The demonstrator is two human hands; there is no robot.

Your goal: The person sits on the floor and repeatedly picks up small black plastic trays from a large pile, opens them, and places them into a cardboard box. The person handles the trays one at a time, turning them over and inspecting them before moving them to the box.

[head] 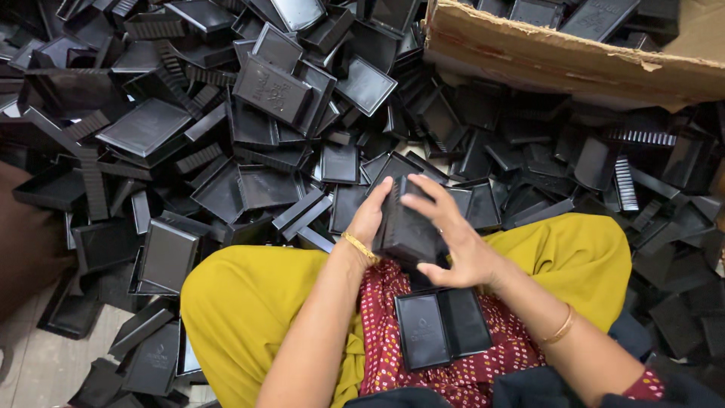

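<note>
I sit cross-legged in yellow trousers and a red patterned top. Both hands hold one black plastic box part (pixel 408 227) above my lap. My left hand (pixel 370 219) grips its left side, a gold bangle on the wrist. My right hand (pixel 453 242) wraps its right side, fingers spread over the top face. An opened black hinged case (pixel 442 326) lies flat on my lap just below the hands.
A large heap of black plastic lids and trays (pixel 264 136) covers the floor in front and on both sides. A torn cardboard box (pixel 559 57) holding more black parts stands at the upper right. Pale floor tiles (pixel 30 363) show at the lower left.
</note>
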